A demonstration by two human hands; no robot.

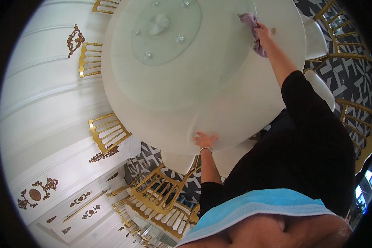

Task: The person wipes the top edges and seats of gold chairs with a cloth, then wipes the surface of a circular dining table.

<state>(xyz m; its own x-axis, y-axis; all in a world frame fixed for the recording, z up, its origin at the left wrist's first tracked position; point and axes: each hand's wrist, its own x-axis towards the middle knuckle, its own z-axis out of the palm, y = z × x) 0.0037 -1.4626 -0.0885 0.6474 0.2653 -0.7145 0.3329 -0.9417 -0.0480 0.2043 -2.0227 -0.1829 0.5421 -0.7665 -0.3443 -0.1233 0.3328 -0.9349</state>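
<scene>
My right hand (263,33) grips a crumpled purple-grey cloth (260,50) near the far right rim of a large round white table (235,116). Part of the cloth lies over the edge of the round glass turntable (179,90), which covers much of the table. A brownish mark (273,30) shows on the tabletop just right of that hand. Nearer to me, my left hand (205,140) rests on the table close to its near edge, fingers spread and holding nothing; a bracelet is on its wrist.
Gold spindle-back chairs surround the table, one at the left (110,131), one below (161,189) and one at the upper right (341,34). White seats (320,88) reach under the right rim. A white panelled wall (49,102) with brown ornaments runs along the left.
</scene>
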